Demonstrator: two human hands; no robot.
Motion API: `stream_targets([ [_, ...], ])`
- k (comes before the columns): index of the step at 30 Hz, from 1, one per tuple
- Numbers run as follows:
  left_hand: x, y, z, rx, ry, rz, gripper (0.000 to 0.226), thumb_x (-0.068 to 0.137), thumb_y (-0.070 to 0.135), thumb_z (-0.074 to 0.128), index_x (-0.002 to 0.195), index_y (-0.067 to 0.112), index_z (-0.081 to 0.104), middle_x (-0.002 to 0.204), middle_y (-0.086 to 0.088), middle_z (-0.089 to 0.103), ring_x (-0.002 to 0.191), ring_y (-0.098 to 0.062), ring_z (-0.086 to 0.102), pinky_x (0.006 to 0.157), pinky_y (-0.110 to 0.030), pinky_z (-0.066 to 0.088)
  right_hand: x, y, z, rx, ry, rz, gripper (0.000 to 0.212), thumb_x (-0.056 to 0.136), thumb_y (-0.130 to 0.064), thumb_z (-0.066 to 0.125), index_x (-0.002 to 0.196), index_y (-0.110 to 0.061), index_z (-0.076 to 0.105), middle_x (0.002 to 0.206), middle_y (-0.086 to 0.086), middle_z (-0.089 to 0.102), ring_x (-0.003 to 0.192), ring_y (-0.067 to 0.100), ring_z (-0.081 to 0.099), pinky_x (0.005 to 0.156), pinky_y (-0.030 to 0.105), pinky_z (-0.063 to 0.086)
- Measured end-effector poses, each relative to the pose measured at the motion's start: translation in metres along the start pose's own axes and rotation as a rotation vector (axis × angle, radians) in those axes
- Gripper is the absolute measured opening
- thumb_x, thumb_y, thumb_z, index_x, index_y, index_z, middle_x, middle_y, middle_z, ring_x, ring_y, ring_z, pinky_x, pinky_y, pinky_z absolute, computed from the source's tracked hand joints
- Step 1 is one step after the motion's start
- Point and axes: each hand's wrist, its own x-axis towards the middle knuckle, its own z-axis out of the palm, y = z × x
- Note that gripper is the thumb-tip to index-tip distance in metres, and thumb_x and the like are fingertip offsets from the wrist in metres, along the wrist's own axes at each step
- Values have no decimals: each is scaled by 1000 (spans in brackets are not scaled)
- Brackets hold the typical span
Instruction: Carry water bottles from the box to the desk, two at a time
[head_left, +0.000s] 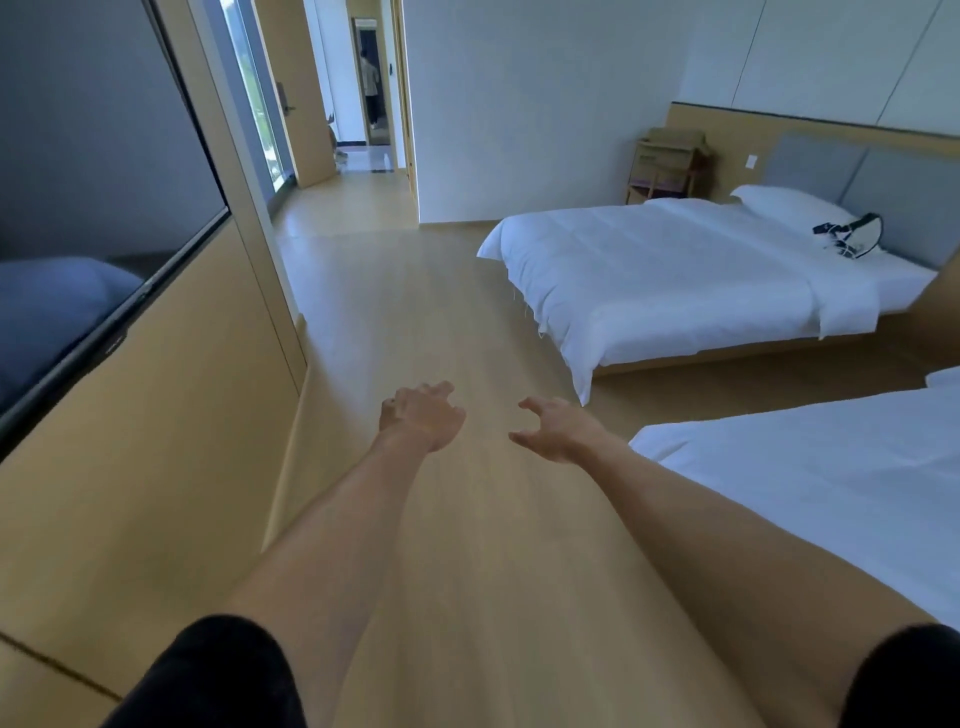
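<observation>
Both my arms stretch forward over the wooden floor, and neither hand holds anything. My left hand (422, 414) hangs with its fingers loosely curled, back of the hand up. My right hand (555, 427) is spread with relaxed fingers, thumb pointing left. No water bottle, box or desk shows in the head view.
A wall-mounted black TV (93, 208) and wood panelling line the left side. Two white beds stand on the right, the far bed (675, 280) with a black-and-white bag (852, 235) on it, the near bed (831, 488) beside my right arm. The floor runs ahead to a doorway (363, 156), where a person (371, 88) stands far off.
</observation>
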Motion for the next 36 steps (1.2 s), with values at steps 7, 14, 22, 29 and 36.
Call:
stream_targets([
  [7, 107, -20, -21, -22, -40, 21, 54, 102, 47, 36, 154, 32, 32, 156, -7, 39, 140, -33, 39, 111, -42, 32, 104, -17, -27, -38, 14, 31, 65, 96, -52, 55, 154, -29, 35, 157, 4, 36, 141, 23, 40, 111, 38, 37],
  [14, 209, -22, -29, -14, -75, 9, 56, 102, 48, 36, 155, 32, 31, 157, -8, 37, 142, -33, 36, 113, -44, 30, 217, -10, -39, -81, -14, 38, 65, 97, -54, 52, 154, -31, 33, 157, 5, 36, 142, 25, 39, 112, 42, 39],
  [22, 367, -8, -55, 2, -59, -49, 56, 103, 49, 37, 155, 30, 31, 156, -8, 39, 142, -33, 36, 115, -45, 28, 394, 4, -83, -110, -40, -50, 67, 98, -53, 50, 157, -28, 29, 162, 3, 27, 148, 22, 30, 119, 40, 30],
  [29, 506, 2, -90, -70, -2, -77, 55, 102, 46, 38, 154, 31, 33, 157, -7, 39, 143, -31, 36, 115, -43, 28, 542, 2, -135, -176, -52, -87, 64, 101, -52, 44, 157, -27, 27, 162, 6, 29, 147, 24, 31, 117, 41, 29],
  [36, 625, -21, -93, -103, -21, -97, 55, 101, 47, 38, 154, 31, 33, 158, -7, 38, 143, -31, 36, 116, -44, 27, 670, -21, -143, -224, -72, -124, 66, 100, -54, 45, 157, -29, 25, 162, 5, 30, 147, 24, 32, 118, 40, 30],
])
